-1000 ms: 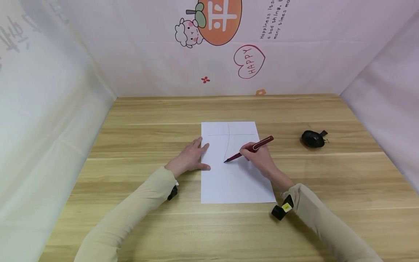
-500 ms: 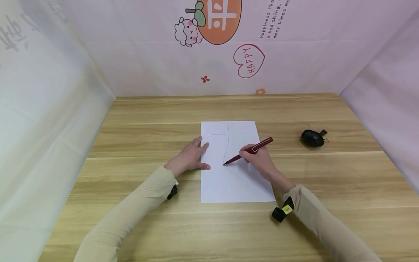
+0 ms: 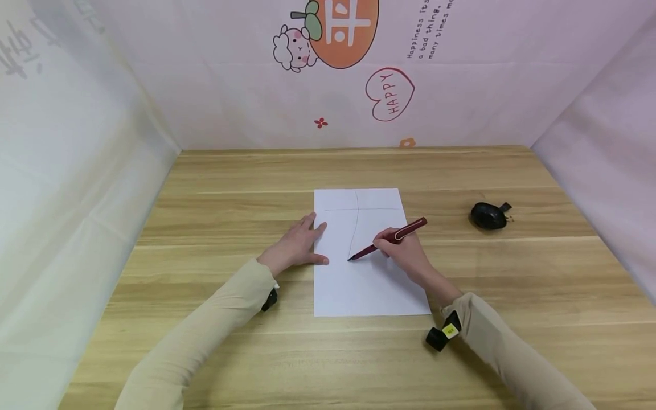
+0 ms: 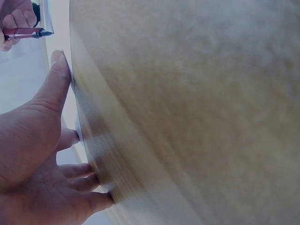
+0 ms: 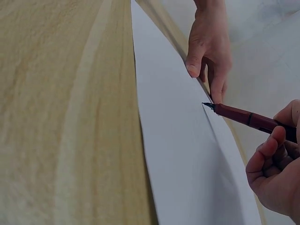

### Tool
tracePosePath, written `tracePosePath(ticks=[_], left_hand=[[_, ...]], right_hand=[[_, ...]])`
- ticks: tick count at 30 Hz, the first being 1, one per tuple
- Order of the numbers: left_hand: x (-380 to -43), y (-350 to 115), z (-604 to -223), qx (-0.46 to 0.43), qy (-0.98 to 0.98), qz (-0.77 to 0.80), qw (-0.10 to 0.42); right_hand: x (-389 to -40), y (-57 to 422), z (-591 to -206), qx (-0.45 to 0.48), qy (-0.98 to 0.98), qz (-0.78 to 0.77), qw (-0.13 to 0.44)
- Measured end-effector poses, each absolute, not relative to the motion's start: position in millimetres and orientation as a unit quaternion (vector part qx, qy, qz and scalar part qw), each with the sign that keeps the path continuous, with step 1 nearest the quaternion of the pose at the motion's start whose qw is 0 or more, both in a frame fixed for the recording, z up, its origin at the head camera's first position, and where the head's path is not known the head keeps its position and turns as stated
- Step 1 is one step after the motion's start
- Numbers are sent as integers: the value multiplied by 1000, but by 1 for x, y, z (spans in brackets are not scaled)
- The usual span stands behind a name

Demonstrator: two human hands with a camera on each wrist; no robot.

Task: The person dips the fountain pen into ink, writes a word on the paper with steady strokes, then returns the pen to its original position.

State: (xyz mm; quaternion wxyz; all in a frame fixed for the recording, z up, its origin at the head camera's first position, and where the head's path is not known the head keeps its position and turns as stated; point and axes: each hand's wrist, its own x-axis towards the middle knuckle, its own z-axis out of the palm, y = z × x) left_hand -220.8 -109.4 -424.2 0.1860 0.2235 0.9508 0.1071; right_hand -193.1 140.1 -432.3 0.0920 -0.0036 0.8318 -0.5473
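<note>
A white sheet of paper (image 3: 369,296) lies on the wooden table, marked with a thin horizontal line near its top and a long curved line crossing it downward. My right hand (image 3: 405,250) grips a dark red fountain pen (image 3: 365,251), whose black nib meets the paper at the lower end of the curved line. In the right wrist view the same fountain pen (image 5: 239,115) shows its nib on the sheet. My left hand (image 3: 294,245) rests with spread fingers on the paper's left edge, the thumb (image 4: 58,70) lying over the border.
To the right of the paper sits a small black rounded object (image 3: 488,216) with a short tab. Printed white fabric (image 3: 246,102) hangs behind the table (image 3: 230,188) and along both sides. Each wrist carries a black camera mount (image 3: 443,333).
The pen tip has slid a little down and left across the paper, making the curved line longer. My left hand stays in place on the sheet's edge.
</note>
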Motion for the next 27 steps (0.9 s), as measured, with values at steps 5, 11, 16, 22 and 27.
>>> tracePosePath(ticks=[5,11,16,22,27], left_hand=[[-221,-111,-425,227,950,108,185],[-222,-110,-425,222,951,105,186],[-223,-110,-425,219,951,107,190],[-223,-110,-425,219,951,106,190],[-222,-110,-424,224,950,107,188]], right_hand=[[-191,139,-432,-9,833,-544,98],[-188,137,-431,-12,831,-547,105],[-186,135,-429,-15,832,-543,114],[-183,134,-429,-23,835,-536,124],[-182,135,-431,-23,834,-535,134]])
